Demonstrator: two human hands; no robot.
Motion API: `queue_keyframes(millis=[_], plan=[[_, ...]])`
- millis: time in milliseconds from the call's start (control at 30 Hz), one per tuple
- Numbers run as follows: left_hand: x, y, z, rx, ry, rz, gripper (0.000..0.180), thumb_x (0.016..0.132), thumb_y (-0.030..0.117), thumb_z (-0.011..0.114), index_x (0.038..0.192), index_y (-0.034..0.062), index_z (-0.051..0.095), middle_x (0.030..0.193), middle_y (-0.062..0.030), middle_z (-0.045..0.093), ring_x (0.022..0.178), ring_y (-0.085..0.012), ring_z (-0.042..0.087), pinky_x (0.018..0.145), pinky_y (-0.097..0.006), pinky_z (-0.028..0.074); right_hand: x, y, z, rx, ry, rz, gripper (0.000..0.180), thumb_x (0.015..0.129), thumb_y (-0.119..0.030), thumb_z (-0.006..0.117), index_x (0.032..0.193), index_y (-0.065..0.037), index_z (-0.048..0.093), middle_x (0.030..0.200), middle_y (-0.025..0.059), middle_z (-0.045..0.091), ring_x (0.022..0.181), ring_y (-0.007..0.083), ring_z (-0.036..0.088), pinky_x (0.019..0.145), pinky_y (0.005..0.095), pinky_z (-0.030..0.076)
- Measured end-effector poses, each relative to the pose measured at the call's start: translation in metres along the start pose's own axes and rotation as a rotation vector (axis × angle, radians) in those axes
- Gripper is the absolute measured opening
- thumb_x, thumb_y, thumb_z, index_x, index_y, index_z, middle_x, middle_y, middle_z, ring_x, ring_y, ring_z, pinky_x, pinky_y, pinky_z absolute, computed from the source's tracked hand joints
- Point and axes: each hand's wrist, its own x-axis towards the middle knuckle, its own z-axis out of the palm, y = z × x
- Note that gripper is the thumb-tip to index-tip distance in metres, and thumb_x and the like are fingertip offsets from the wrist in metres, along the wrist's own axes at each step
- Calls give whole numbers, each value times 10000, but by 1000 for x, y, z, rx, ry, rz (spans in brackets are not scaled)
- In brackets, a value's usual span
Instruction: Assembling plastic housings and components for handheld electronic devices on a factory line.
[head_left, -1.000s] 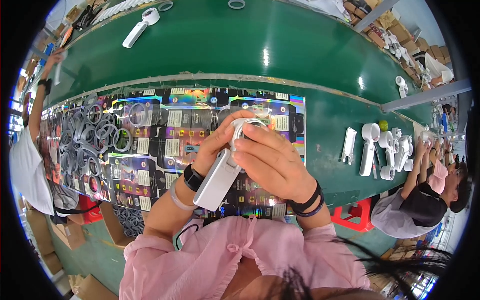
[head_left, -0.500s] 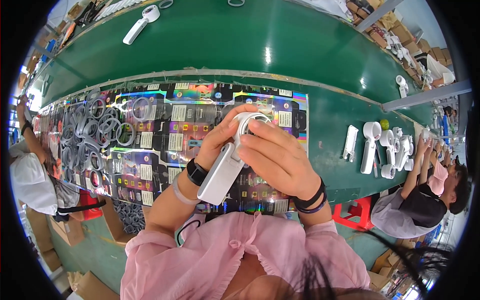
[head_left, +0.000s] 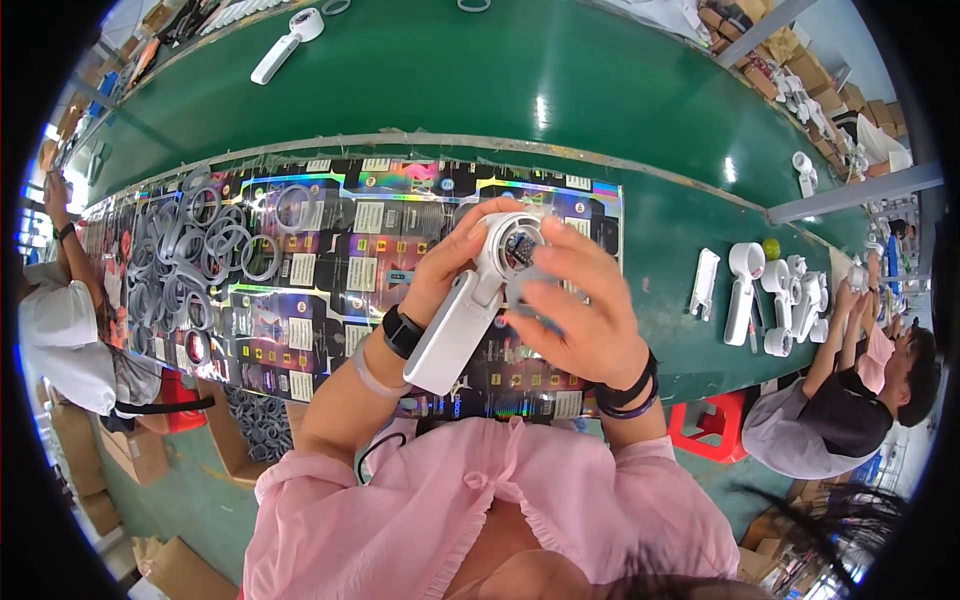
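In front of my chest, my left hand (head_left: 462, 250) is closed around the round head of a white handheld fan body (head_left: 450, 335). Its flat handle slants down toward me. The head's opening faces up and shows a dark core with small parts inside. Just right of that opening is my right hand (head_left: 585, 305), its fingers smeared by motion. A blurred greyish curved piece shows between its fingers and the fan head; I cannot tell whether the hand grips it. Loose grey rings (head_left: 228, 240) lie heaped on the table to the left.
Printed dark sheets (head_left: 365, 245) cover the table before me. White fan bodies (head_left: 742, 295) and a yellow-green ball (head_left: 770, 248) sit to the right. Another white fan (head_left: 290, 45) lies on the far green surface. Co-workers sit left and right. A box of grey rings (head_left: 262, 425) stands below the table.
My right fingers, earlier laid over the fan head, have come away to the right, uncovering its opening. My left hand still holds the fan body, now turned slightly.
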Motion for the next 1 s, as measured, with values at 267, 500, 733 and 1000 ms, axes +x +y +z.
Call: queue_keyframes(millis=[267, 500, 733, 1000], plan=[[0, -4, -6, -11, 62, 61, 482, 962, 321, 473, 1341, 32, 396, 1248, -145, 537, 1145, -263, 568, 977, -455, 492, -15, 12, -8, 1953, 649, 868, 613, 988, -492, 283, 1377, -22, 346, 1272, 193, 491, 1026, 447, 615, 684, 451, 610], [0, -3, -13, -66, 60, 56, 452, 980, 297, 460, 1344, 38, 391, 1259, -148, 524, 1159, -276, 556, 994, -497, 468, -20, 18, -1, 2104, 627, 808, 558, 1010, -453, 257, 1379, -62, 408, 1223, 204, 584, 858, 357, 673, 576, 385, 580], [3, -5, -12, -73, 56, 59, 421, 989, 272, 435, 1334, 33, 399, 1255, -155, 526, 1155, -280, 558, 996, -496, 467, -27, 25, -2, 2105, 597, 813, 584, 1006, -483, 270, 1360, -47, 427, 1218, 208, 586, 842, 343, 679, 576, 360, 567], [3, -5, -13, -95, 137, 45, 395, 995, 290, 426, 1307, 49, 444, 1229, -111, 548, 1140, -243, 568, 987, -458, 489, -14, 22, -5, 1328, 422, 920, 621, 942, -439, 526, 1311, 51, 432, 1243, 192, 557, 1157, 346, 572, 888, 420, 544]])
